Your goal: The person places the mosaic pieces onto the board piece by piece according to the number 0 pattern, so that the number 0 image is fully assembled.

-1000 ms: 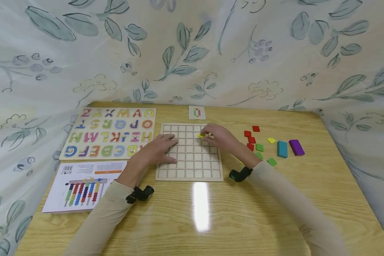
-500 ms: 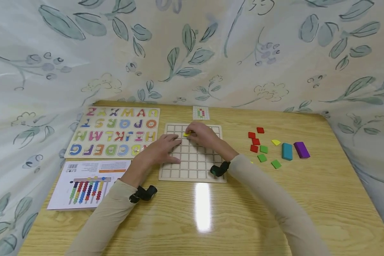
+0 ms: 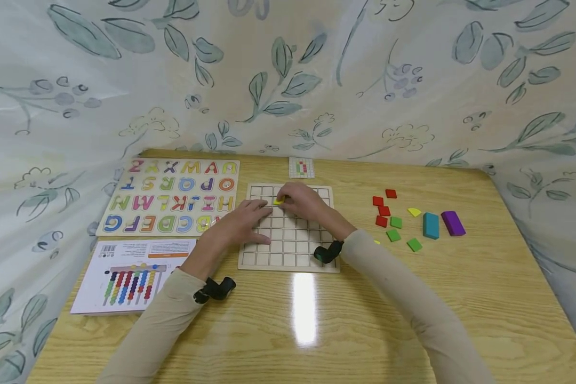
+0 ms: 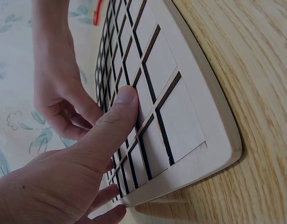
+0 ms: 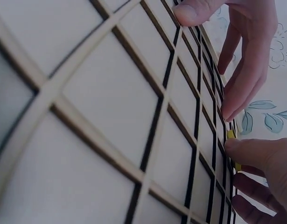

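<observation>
- Near the far edge of the grid board (image 3: 290, 247), the right hand (image 3: 302, 202) pinches a yellow piece (image 3: 278, 202).
- The left hand (image 3: 244, 223) lies spread.
- Rightward, red tiles (image 3: 381, 221) and green tiles (image 3: 414, 245) lie unplaced.

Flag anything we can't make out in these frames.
Yellow piece in the right hand, head and right wrist views: outline partly hidden by the fingers.
Second yellow piece, head view: shape hidden by the right sleeve.
Pattern card, head view: details too small.
White printed item, head view: text too small; one corner behind the left sleeve.
Red thing, left wrist view: cut off by the top edge.
</observation>
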Available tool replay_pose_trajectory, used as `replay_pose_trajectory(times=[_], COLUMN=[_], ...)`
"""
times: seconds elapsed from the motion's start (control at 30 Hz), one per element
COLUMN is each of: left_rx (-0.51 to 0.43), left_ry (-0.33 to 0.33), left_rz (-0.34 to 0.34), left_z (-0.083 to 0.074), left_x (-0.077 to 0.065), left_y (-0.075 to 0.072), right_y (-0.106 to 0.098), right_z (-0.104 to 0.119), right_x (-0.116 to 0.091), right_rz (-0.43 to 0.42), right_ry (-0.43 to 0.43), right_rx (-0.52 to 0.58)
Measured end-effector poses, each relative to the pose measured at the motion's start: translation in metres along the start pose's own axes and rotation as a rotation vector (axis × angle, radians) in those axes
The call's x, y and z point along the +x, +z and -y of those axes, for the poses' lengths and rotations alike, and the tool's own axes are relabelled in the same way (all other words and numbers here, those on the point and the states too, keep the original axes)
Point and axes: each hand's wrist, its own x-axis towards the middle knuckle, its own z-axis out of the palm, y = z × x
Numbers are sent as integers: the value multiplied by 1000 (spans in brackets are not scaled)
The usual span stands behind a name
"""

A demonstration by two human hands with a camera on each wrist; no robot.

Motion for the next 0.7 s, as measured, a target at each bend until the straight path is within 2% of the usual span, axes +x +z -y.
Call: replay_pose_trajectory(times=[0.37, 0.7], left_rx=[-17, -6], left_ry=[-9, 0], left_rz=[18, 8], left_z=[0, -2], left_x=[-3, -5], left_y=[0, -2], right_y=[2, 2], right_z=[3, 2], right_x=[0, 2], right_rz=[-11, -15], right_ry=[-22, -34], right_rx=[-2, -9])
